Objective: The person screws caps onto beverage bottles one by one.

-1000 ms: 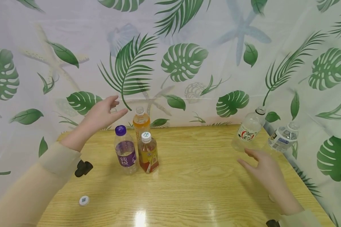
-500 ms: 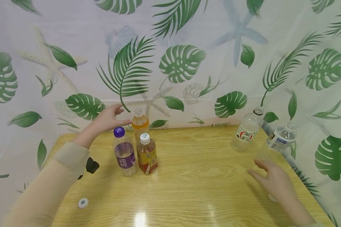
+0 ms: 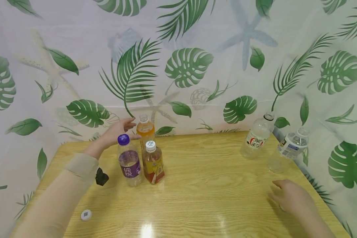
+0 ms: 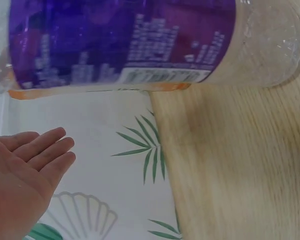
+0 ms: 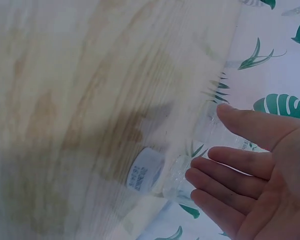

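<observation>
While L fingers (image 4: 52, 154) are nr orange btl (image 3: 147, 130) | R fingers (image 5: 232, 184) nr cap (image 5: 145, 170)

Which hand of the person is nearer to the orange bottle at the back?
Left. The left hand is close beside the orange bottle, on its left; touching or not, I cannot tell. The right hand is far away, near the table's right edge.

Left hand (image 3: 115, 134) — fingers straight; right hand (image 3: 297, 197) — relaxed.
</observation>
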Action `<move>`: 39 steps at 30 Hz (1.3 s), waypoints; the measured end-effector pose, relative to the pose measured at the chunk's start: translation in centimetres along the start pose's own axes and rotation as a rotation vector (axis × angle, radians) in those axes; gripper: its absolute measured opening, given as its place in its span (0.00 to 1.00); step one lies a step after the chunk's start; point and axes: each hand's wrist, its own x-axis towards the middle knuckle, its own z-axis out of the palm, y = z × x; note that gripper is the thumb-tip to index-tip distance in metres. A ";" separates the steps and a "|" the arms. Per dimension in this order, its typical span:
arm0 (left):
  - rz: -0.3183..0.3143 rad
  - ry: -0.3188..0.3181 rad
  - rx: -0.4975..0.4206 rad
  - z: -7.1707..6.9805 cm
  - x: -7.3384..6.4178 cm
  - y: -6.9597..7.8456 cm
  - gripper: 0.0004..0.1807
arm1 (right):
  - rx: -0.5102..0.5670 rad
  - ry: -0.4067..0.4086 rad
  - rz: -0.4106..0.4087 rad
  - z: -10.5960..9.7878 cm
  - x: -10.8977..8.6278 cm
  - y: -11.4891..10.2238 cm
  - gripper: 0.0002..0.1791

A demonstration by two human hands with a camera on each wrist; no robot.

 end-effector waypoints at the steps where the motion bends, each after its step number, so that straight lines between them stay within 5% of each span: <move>1: 0.003 -0.003 -0.013 0.2 0.1 -0.2 0.52 | -0.008 -0.011 0.000 0.0 -0.1 0.1 0.32; 20: 0.138 -0.064 -0.290 3.3 1.3 -2.5 0.52 | -0.028 -0.086 0.032 1.5 -0.8 1.9 0.24; 30: 0.073 -0.070 -0.369 4.1 1.6 -3.2 0.52 | -0.044 -0.020 -0.007 2.4 -1.4 2.1 0.19; 39: 0.075 -0.081 -0.396 4.7 1.8 -2.6 0.50 | -0.046 -0.076 0.010 2.4 -1.8 2.3 0.16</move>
